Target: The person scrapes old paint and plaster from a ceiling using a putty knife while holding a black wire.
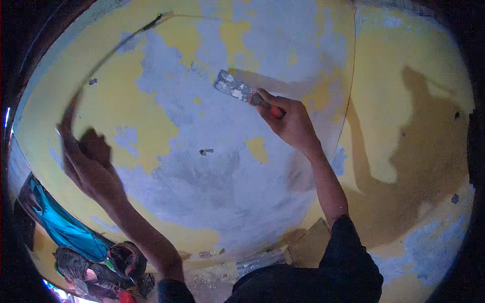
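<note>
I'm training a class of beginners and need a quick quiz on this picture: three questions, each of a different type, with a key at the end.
1. Which hand holds the scraper?
2. True or false: the wall shows both yellow and blue-grey areas.
3. Choose one. The cloth at the picture's lower left is: A) white; B) teal; C) orange.

Key:
1. The right hand.
2. True.
3. B.

A thin dark line (349,96) runs down the patchy yellow-and-grey wall (212,123), shadowed at right
</note>
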The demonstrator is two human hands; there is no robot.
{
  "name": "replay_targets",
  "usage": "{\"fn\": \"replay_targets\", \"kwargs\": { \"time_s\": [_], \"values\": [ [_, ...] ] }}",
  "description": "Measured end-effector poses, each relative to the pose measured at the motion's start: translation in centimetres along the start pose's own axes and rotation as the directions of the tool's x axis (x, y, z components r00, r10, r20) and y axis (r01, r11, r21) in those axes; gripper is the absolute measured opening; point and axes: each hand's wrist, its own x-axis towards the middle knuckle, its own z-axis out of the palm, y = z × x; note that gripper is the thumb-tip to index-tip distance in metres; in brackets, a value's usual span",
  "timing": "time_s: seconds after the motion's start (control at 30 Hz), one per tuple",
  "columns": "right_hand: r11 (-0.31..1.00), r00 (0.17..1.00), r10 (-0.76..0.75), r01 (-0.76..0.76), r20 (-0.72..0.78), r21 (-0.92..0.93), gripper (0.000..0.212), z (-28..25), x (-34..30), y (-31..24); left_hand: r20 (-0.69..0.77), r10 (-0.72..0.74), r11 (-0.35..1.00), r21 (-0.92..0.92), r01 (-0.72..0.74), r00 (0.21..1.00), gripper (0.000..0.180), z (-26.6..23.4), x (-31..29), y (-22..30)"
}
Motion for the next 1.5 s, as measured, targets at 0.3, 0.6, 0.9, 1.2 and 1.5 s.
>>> {"fn": "replay_targets", "kwargs": {
  "time_s": [0.3,0.6,0.9,1.2,1.5],
  "values": [
    [0.991,0.996,-0.077,0.082,-0.056,0.108,0.043,1.4,-0.2,-0.3,0.766,0.393,-0.286,0.628,-0.724,0.509,0.035,-5.2,16.3,0.2],
    [0.99,0.992,-0.126,0.124,-0.018,-0.063,0.047,2.8,-2.3,0.3,0.732,0.042,0.503,0.573,-0.647,0.68,0.036,-2.4,3.3,-4.7],
    [0.996,0.991,-0.07,0.062,-0.116,-0.07,0.054,9.0,-6.1,-0.9,0.622,-0.039,0.642,0.615,-0.458,0.782,0.04,-0.9,-0.3,-5.2],
    [0.992,0.989,-0.112,0.107,-0.094,-0.062,0.06,9.6,-5.1,-1.0,0.558,0.026,0.735,0.552,-0.394,0.829,0.046,-0.6,-2.1,-6.5],
    [0.988,0.973,-0.152,0.151,-0.173,-0.017,0.049,11.0,-2.6,-1.1,0.548,0.052,0.791,0.488,-0.369,0.835,0.046,0.0,-2.9,-5.2]
  ]
}}
